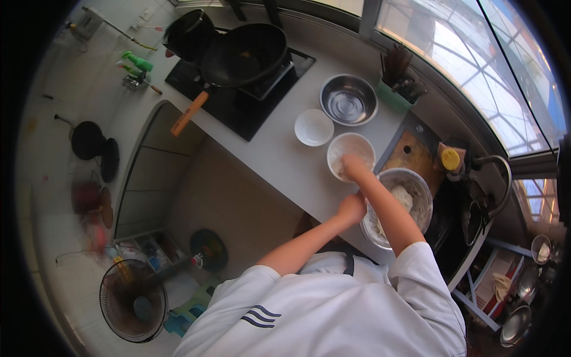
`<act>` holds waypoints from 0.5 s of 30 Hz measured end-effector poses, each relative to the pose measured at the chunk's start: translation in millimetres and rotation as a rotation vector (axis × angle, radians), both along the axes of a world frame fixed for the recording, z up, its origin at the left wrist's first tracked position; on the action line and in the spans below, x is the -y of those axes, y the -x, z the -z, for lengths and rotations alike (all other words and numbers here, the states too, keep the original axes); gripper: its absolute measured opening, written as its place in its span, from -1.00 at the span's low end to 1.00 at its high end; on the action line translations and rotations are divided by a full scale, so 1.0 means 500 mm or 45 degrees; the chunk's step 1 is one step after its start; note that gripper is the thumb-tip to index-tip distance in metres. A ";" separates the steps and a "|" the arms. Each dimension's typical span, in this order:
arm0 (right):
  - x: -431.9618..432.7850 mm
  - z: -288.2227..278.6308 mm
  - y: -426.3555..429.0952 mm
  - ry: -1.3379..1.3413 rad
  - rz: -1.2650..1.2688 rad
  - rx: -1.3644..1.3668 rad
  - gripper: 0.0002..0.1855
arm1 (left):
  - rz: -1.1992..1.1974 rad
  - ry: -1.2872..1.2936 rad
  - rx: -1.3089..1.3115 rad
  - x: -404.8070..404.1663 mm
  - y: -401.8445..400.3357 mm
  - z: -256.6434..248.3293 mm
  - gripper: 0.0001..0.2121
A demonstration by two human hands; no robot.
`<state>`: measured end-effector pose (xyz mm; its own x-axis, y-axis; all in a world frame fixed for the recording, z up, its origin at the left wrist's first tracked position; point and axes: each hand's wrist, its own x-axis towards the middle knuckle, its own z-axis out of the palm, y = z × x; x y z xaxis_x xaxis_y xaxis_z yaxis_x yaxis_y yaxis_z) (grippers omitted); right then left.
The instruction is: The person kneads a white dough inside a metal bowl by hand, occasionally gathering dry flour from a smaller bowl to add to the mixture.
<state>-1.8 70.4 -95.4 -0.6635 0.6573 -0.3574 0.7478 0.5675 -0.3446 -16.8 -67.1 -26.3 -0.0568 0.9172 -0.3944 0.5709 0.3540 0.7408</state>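
Observation:
My right hand reaches down into a white bowl that holds a pale, flour-like powder. Its fingertips are sunk in the bowl, so what they hold is hidden. Just below, my left hand is closed at the left rim of a large metal bowl. A lump of whitish dough and loose flour-like bits lie inside that bowl, partly covered by my right forearm. Left of the powder bowl stands a smaller white bowl, and behind them a stainless steel basin.
A wok with a wooden handle over the counter edge sits on the black stove, beside a dark pot. A wooden cutting board, a yellow-capped container and a curved faucet stand right.

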 end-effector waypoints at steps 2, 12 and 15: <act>0.007 -0.016 0.020 0.026 0.042 -0.099 -0.80 | -0.008 0.025 -0.056 0.010 0.020 -0.015 -0.70; -0.018 -0.051 0.039 -0.070 0.329 -0.395 -0.82 | 0.013 0.003 -0.060 0.011 0.022 0.007 -0.72; -0.032 -0.069 0.044 0.020 0.347 -0.316 -0.74 | 0.010 -0.028 -0.084 0.015 0.022 0.003 -0.73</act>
<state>-24.1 86.3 -61.0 -0.5328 0.8174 -0.2191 0.7632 0.3523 -0.5416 -27.9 -74.6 -27.8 -0.0748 0.9261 -0.3697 0.6211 0.3333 0.7093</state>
